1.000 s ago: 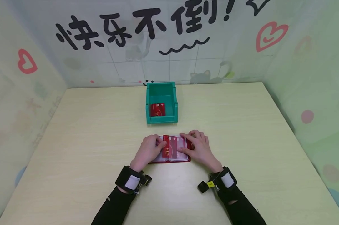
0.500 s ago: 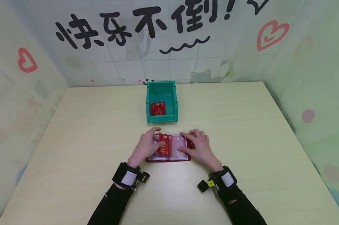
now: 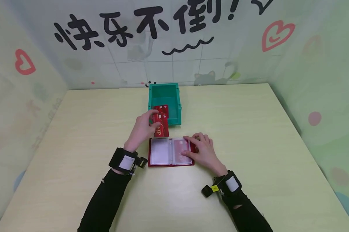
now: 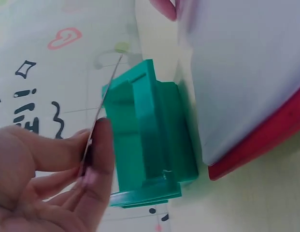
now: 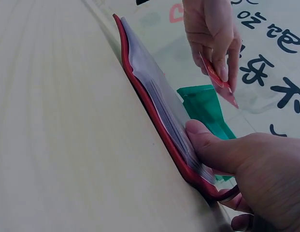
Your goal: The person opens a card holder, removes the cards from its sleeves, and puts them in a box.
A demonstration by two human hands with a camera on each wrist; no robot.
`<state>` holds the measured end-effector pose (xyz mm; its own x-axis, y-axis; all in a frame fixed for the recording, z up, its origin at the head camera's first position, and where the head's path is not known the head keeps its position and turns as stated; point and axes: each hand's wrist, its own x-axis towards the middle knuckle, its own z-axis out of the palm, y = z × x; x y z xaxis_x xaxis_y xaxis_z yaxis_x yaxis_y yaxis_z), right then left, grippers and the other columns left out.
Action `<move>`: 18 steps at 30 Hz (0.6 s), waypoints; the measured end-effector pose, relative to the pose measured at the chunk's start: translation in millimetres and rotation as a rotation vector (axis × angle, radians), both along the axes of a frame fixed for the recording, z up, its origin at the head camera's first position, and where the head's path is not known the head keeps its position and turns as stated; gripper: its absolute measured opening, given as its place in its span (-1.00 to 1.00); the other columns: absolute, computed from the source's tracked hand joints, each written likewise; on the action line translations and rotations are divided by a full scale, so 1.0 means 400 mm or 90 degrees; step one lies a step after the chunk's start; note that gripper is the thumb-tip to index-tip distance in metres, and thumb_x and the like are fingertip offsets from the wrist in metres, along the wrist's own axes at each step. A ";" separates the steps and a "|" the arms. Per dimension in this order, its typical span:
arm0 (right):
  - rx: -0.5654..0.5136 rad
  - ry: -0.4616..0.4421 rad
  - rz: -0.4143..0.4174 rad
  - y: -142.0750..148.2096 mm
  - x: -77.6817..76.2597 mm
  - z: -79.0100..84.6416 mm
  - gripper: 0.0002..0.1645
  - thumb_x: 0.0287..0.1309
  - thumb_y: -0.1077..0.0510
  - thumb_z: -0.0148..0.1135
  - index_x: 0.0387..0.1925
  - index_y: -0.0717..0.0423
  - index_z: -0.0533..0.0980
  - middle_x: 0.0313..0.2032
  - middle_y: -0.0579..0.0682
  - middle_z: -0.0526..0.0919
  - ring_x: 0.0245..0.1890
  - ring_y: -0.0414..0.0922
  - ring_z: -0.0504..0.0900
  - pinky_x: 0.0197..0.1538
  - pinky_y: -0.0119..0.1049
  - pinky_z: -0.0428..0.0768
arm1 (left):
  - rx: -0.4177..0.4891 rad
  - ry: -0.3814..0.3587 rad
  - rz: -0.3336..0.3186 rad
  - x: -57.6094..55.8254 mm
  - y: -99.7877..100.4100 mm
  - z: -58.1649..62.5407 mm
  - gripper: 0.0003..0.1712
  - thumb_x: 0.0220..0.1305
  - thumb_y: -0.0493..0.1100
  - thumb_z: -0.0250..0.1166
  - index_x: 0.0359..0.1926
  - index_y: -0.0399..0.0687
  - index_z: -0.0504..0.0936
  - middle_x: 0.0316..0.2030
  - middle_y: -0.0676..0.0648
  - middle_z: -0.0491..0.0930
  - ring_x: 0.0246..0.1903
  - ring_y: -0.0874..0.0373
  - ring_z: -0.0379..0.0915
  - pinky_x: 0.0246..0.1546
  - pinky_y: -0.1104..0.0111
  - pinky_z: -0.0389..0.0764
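My left hand [image 3: 143, 128] pinches a red VIP card [image 3: 161, 126] between thumb and fingers, just in front of the green bin [image 3: 174, 121]. The left wrist view shows the card [image 4: 102, 101] edge-on in the fingers. Another red card [image 3: 164, 109] lies inside the bin, partly covered by the held one. A card holder [image 3: 160, 153] with a dark red cover and clear sleeves lies spread on the table. My right hand [image 3: 202, 150] grips its right side, thumb [image 5: 200, 135] on the sleeves and fingers at the cover. A reddish card shows through the right sleeve.
The pale wooden table [image 3: 99, 122] reaches back to a printed wall [image 3: 105, 71] with black lettering. The bin stands near the table's back edge, behind the card holder. Printed panels rise at both sides.
My left hand has drawn the red card out from over the holder, moving it left and then away toward the bin. The holder's left sleeve is now uncovered. My right hand has stayed put.
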<state>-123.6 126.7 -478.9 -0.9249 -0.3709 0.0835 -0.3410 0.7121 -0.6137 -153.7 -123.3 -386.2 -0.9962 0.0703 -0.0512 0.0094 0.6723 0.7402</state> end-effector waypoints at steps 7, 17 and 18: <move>0.002 -0.004 0.002 -0.004 0.000 0.000 -0.25 0.05 -0.12 0.49 0.30 -0.09 0.52 0.07 0.12 0.43 0.17 0.08 0.30 0.20 0.03 0.29 | 0.029 0.169 0.024 -0.091 0.001 -0.020 -0.45 0.39 -0.30 0.25 0.37 -0.24 0.40 0.03 -0.32 0.60 -0.25 -0.10 0.55 -0.27 0.24 0.63; 0.001 0.003 -0.001 -0.001 0.001 0.001 -0.26 0.05 -0.11 0.50 0.29 -0.08 0.53 0.06 0.12 0.43 0.15 0.08 0.31 0.17 0.00 0.29 | -0.207 0.213 0.025 -0.178 0.008 -0.028 -0.53 0.42 -0.18 0.25 0.31 -0.13 0.50 0.10 -0.28 0.67 0.14 -0.22 0.32 0.26 -0.09 0.18; 0.001 0.004 -0.001 -0.001 0.002 0.001 -0.26 0.05 -0.11 0.50 0.28 -0.08 0.53 0.06 0.12 0.43 0.14 0.08 0.31 0.16 0.00 0.29 | -0.226 0.200 0.023 -0.183 0.009 -0.029 -0.53 0.42 -0.17 0.25 0.30 -0.11 0.51 0.07 -0.27 0.67 0.15 -0.21 0.29 0.27 -0.10 0.12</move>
